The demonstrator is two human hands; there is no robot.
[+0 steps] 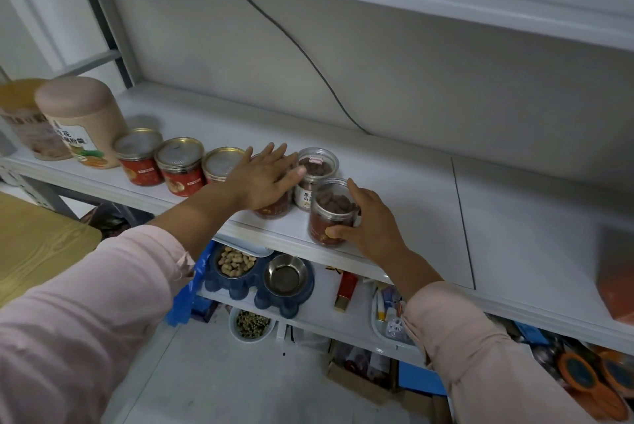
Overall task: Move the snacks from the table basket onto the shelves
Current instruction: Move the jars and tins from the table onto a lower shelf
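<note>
- Your right hand (363, 221) grips the front jar (331, 214). The thumb presses its label low on the near side, and the fingers curl round its right side.
- Front jar: clear, upright, brown pieces inside. It stands near the front edge of the white shelf (411, 204).
- Your left hand (264, 176) lies palm down with the fingers straight and spread. It rests on top of a third jar (274, 209) and holds nothing.
- Third jar: only its lower part shows under your hand. The contents are reddish, and it sits on the same shelf, left of the front jar.
- Rear jar (316, 180): clear, with a white label and brown pieces, upright. It is just behind the front jar, and I cannot tell whether they touch. Your left thumb tip reaches its rim.
- Left of your hand, the red cans (180, 166) stand in a row of three along the shelf, each with a gold rim. The nearest one is partly hidden by your left hand.
- Further left are two tall canisters (82, 121), upright and side by side.
- A black cable (291, 42) runs down the wall behind the shelf.
- On the lower shelf (319, 314) is a blue double bowl (240, 288), with peanuts in its left cup and a steel cup on the right.
- A red box (346, 289) and a white tray (379, 324) lie to the right of the bowl.
- On the floor below is a small bowl of mixed seeds (252, 322).
- At far left is the corner of a wooden counter (34, 245).
- Both arms are in pink sleeves (85, 303).
</note>
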